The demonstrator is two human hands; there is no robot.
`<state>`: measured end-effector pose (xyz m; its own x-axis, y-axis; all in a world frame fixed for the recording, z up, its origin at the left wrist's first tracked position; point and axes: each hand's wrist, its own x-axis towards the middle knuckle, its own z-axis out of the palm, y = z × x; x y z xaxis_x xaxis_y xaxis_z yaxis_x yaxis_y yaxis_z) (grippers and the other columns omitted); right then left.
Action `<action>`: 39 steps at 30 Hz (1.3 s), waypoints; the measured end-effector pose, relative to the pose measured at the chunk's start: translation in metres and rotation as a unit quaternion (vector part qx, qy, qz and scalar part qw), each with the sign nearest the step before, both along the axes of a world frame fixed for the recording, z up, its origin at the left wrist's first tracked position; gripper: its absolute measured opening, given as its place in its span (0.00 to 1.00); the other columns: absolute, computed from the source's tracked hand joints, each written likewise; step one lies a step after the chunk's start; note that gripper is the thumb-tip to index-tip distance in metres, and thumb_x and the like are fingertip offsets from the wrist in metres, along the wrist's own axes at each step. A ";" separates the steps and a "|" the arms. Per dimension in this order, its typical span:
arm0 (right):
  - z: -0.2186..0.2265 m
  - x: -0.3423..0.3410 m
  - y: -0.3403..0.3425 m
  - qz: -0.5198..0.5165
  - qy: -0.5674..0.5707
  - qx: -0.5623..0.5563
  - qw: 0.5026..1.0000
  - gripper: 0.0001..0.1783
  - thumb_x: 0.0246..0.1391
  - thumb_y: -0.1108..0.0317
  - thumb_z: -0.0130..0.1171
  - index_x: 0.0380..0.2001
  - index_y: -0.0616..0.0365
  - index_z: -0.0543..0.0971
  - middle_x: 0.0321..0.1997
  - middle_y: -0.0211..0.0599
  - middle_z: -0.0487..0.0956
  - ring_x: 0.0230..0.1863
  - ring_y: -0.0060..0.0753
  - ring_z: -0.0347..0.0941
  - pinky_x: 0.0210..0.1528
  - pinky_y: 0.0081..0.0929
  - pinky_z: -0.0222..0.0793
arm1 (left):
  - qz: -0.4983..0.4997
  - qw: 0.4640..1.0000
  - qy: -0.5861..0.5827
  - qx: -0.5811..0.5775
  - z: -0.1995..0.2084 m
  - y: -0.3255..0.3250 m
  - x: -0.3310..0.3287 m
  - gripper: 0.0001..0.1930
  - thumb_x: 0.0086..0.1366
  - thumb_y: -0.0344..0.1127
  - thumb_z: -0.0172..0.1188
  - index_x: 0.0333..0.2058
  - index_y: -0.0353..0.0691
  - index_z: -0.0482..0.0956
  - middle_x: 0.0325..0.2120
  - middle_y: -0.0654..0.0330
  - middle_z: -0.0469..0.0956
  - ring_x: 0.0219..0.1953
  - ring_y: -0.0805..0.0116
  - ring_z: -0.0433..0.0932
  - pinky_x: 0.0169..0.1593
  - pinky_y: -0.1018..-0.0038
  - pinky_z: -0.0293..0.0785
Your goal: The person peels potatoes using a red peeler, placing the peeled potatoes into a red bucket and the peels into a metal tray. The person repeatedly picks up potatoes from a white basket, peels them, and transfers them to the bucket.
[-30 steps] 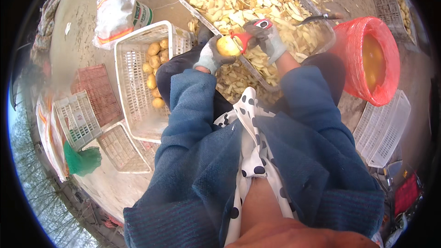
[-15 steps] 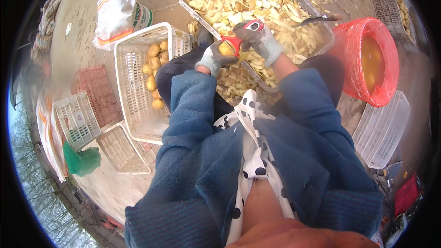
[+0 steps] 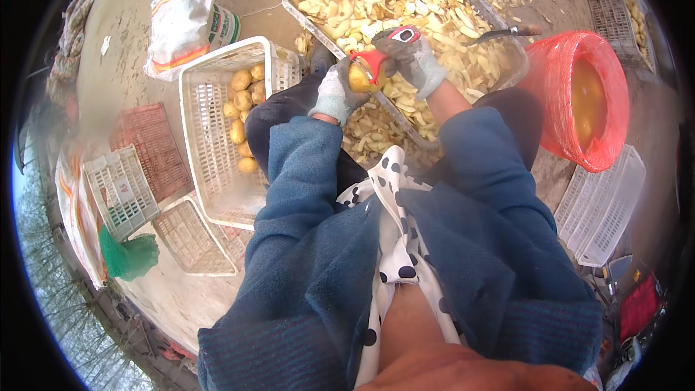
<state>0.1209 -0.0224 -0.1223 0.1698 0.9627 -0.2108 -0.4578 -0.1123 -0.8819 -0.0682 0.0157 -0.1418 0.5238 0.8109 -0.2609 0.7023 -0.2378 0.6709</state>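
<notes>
With the left hand (image 3: pixel 337 89) clasping the potato (image 3: pixel 359 80) and the right hand (image 3: pixel 413 59) gripping the red peeler (image 3: pixel 373 61) at its one o'clock, keep strokes shallow.

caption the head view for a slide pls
Gloved left hand holding a potato, gloved right hand a red peeler, beside a tray of peelings.

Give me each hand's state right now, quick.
Left hand: closed, holding a yellow potato.
Right hand: closed, holding a red peeler against that potato.
</notes>
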 end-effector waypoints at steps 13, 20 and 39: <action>-0.078 0.020 0.005 0.004 0.007 -0.013 1.000 0.13 0.48 0.66 0.53 0.36 0.60 0.73 0.23 0.29 0.72 0.16 0.21 0.66 0.15 0.21 0.59 | 0.020 0.997 -0.079 0.015 -0.025 0.000 -0.021 0.36 0.36 0.35 0.68 0.48 0.36 0.66 0.38 0.54 0.73 0.40 0.63 0.73 0.43 0.74 0.70; -0.103 0.011 -0.017 -0.039 -0.009 -0.153 0.987 0.11 0.47 0.65 0.55 0.35 0.56 0.73 0.21 0.28 0.73 0.16 0.21 0.67 0.15 0.22 0.61 | -0.044 0.931 -0.292 -0.213 -0.139 0.028 -0.057 0.32 0.38 0.33 0.67 0.47 0.36 0.68 0.35 0.59 0.75 0.36 0.70 0.74 0.40 0.77 0.70; -0.033 0.013 -0.006 -0.131 0.245 -0.129 0.952 0.13 0.46 0.67 0.56 0.34 0.64 0.74 0.24 0.34 0.74 0.15 0.23 0.68 0.15 0.22 0.65 | -0.078 0.844 -0.378 -0.373 -0.160 0.041 -0.040 0.32 0.38 0.35 0.69 0.45 0.37 0.70 0.36 0.60 0.77 0.36 0.72 0.75 0.39 0.77 0.71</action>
<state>0.1341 -0.0279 -0.1555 0.2168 0.8067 -0.5497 -0.8491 -0.1220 -0.5140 -0.1083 0.0563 -0.3020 0.8539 0.4756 -0.2111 0.0047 0.3986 0.9171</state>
